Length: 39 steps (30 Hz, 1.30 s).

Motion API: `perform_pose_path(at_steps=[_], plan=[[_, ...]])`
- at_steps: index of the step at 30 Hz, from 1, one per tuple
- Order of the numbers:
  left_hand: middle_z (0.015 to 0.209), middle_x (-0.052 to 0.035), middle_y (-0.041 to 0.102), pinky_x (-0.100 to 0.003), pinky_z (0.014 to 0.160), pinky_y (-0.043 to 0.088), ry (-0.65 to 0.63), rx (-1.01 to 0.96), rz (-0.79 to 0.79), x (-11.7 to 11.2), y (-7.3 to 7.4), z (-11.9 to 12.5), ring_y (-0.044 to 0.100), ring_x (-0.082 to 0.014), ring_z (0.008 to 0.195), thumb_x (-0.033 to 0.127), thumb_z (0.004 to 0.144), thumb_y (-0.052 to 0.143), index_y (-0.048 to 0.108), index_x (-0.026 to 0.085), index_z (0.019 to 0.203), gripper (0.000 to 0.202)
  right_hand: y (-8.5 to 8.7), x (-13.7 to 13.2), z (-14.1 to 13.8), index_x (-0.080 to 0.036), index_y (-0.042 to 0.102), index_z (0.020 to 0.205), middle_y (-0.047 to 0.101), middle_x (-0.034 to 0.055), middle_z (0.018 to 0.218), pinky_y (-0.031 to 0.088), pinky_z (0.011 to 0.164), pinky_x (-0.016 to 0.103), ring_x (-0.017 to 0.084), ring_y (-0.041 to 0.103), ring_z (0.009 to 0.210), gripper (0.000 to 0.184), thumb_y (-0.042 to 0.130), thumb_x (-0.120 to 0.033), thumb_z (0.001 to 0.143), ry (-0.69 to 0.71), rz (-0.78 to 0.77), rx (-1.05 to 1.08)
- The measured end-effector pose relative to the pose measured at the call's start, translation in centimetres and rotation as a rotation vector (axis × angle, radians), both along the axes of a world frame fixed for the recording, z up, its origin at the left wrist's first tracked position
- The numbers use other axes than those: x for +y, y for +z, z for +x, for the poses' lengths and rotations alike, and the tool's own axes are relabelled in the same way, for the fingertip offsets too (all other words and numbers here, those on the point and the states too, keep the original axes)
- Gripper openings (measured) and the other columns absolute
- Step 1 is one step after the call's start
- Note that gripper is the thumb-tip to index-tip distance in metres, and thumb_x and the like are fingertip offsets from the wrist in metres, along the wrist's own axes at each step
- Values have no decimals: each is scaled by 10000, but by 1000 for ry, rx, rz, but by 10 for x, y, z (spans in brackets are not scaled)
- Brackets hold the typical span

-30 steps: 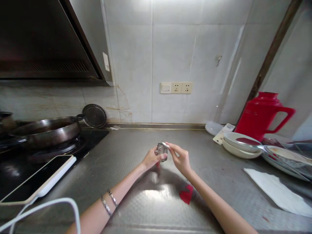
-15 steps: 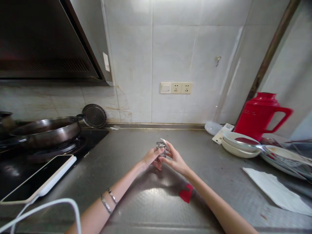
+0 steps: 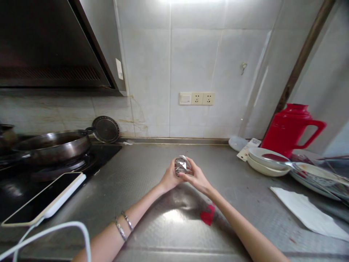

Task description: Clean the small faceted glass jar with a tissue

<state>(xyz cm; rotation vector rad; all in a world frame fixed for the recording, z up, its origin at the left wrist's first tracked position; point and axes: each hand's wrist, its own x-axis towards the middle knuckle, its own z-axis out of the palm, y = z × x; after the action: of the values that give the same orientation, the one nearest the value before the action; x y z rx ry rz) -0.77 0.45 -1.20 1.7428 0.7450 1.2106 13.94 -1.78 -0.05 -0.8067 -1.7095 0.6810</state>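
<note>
Over the middle of the counter my two hands meet around a small shiny, silvery-grey object, perhaps clear glass or foil; its kind I cannot make out. My left hand is wrapped round its left side, most fingers hidden behind it. My right hand is closed at its right side, thumb at the lower edge. A pale strip shows along the object's top right, near the right fingers. Below the hands a torn red scrap lies on the metal counter.
At left, a steel pan sits on the stove, with a phone and its white cable in front. At right stand a red thermos, stacked bowls and a white paper sheet. A range hood overhangs the left.
The left thumb has moved off the object's front, and the left hand now wraps its side. A faceted bright face of the object now points toward me. The right hand has closed in on it.
</note>
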Motion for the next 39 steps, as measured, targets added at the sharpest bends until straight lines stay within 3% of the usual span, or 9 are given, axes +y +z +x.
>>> perform_pose_path(at_steps=[2, 6, 8, 12, 19, 24, 32, 39], plan=[[1101, -105, 633, -372, 866, 482, 96, 60, 15, -1, 2, -2, 625, -226, 975, 338, 582, 814, 397, 179, 1232, 788, 0, 2, 5, -249, 495, 1290, 593, 97, 1257, 541, 877, 391, 236, 595, 1116, 499, 623, -362, 821, -63, 53, -97], [1105, -95, 623, -348, 874, 464, 166, 116, 76, -3, 5, -3, 607, -215, 983, 315, 557, 814, 409, 174, 1189, 764, 1, 8, 12, -228, 636, 1134, 567, 107, 1299, 488, 949, 401, 245, 534, 1199, 310, 500, -384, 904, -212, 182, -124], [1085, -80, 622, -335, 865, 462, 174, 130, 81, -5, 5, -1, 605, -204, 964, 284, 552, 806, 407, 174, 1187, 758, 1, 10, 12, -213, 677, 1045, 645, 100, 1180, 495, 932, 388, 229, 599, 1104, 285, 472, -367, 921, -267, 234, -103], [1061, -57, 609, -325, 843, 463, 167, 135, 94, -7, 1, 2, 597, -192, 935, 215, 545, 780, 401, 180, 1182, 742, 1, 10, 11, -217, 703, 940, 724, 60, 870, 555, 726, 320, 197, 676, 803, 224, 507, -320, 908, -338, 318, -102], [1042, -53, 588, -313, 791, 473, 152, 83, 99, -6, -5, 3, 595, -186, 893, 106, 553, 694, 351, 179, 1191, 728, 2, 4, 10, -229, 641, 1139, 718, 70, 965, 556, 717, 313, 187, 659, 831, 289, 491, -166, 900, -354, 653, -330], [1069, -69, 580, -340, 829, 471, 145, 28, 121, -4, -8, 5, 585, -199, 934, 124, 557, 717, 344, 176, 1171, 719, 4, -1, 7, -220, 630, 1126, 730, 59, 984, 529, 780, 357, 207, 662, 920, 293, 540, -120, 865, -348, 862, -476], [1121, -82, 568, -349, 846, 468, 114, -3, 125, -7, -8, 7, 585, -210, 969, 132, 571, 736, 345, 183, 1189, 733, 6, 0, -1, -222, 648, 1083, 721, 76, 1017, 523, 876, 408, 205, 677, 960, 250, 513, -137, 890, -416, 716, -304], [1009, -63, 597, -349, 834, 473, 164, 24, 121, -1, -14, 7, 600, -188, 897, 221, 603, 765, 341, 181, 1176, 714, 5, -10, -8, -217, 596, 1179, 695, 80, 1098, 485, 976, 421, 197, 631, 1073, 337, 506, -97, 877, -278, 853, -444]])
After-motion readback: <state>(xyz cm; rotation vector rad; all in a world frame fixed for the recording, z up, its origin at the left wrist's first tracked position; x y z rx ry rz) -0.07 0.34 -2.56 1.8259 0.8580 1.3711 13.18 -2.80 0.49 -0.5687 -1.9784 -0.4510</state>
